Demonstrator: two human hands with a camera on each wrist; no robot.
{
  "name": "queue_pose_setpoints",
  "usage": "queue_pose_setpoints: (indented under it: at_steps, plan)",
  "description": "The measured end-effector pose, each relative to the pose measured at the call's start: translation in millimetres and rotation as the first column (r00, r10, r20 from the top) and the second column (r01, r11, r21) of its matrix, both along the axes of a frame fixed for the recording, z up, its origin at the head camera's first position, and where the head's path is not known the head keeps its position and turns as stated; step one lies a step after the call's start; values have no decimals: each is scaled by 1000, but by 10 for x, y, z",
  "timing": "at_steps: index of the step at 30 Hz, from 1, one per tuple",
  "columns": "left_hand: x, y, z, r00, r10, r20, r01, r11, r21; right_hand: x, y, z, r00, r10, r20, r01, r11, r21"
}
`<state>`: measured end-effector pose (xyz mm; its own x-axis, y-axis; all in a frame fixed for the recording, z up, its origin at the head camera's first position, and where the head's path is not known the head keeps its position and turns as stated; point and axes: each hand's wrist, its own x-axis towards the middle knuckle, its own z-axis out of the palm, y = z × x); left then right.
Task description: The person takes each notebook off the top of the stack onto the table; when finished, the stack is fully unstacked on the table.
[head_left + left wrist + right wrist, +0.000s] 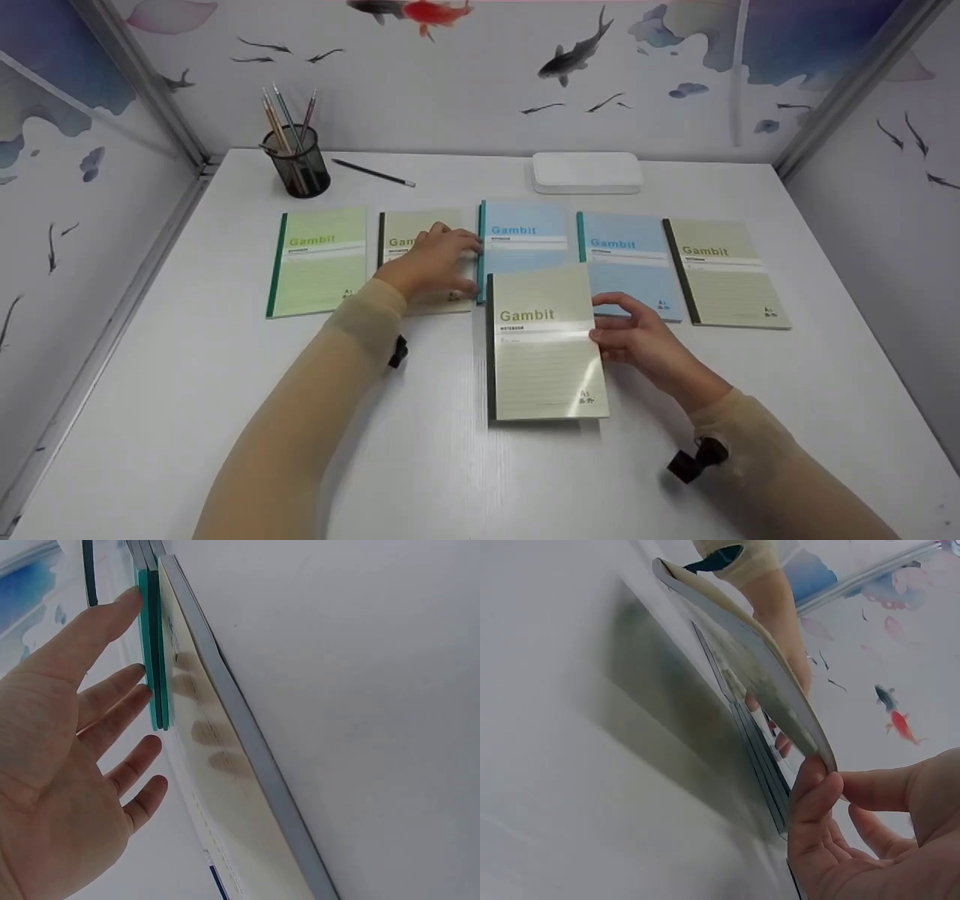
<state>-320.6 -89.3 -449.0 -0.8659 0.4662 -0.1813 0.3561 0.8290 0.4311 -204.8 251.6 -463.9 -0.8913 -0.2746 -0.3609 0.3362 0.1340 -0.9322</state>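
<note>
Two hands: both out over the white desk (225, 420), sleeves on.
Right hand (637, 341): pinching the right edge of the beige notebook (544, 352), thumb and fingers on it, edge lifted a bit off the desk.
Beige notebook: nearest thing to the camera, overlapping the blue one (525, 236) behind it.
Left hand (431, 259): flat, fingers straight, resting on a second beige book (397, 225), gripping nothing.
Row: five notebooks side by side, green (319, 262) at far left.
Back: pen cup (298, 169), loose pencil (373, 173), white box (586, 171).
</note>
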Motion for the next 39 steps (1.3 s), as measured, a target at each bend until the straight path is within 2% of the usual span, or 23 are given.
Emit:
queue_pose_setpoints:
  at_steps: [10,17,21,28,31,37,39]
  plan:
    - [10,-3,0,1000,3,10,-3,1000,4,231,-48,-34,997,77,21,-78,997,22]
    - [42,11,18,999,26,22,-26,1000,6,352,-62,-73,995,101,4,-100,986,134]
    - [50,8,20,999,37,23,-37,999,-1,382,-77,-63,993,114,-20,-106,968,227]
    - [40,2,2,1000,23,-3,-23,1000,-19,390,-97,-24,985,162,-66,-137,947,290]
    - [48,1,5,999,36,7,-36,999,-6,393,-106,-2,975,201,-94,-159,928,337]
    - [68,0,25,999,43,25,-43,999,10,386,-139,15,970,223,-94,-176,918,356]
    - [67,5,30,999,41,23,-41,999,12,384,-151,13,971,224,-88,-171,898,406]
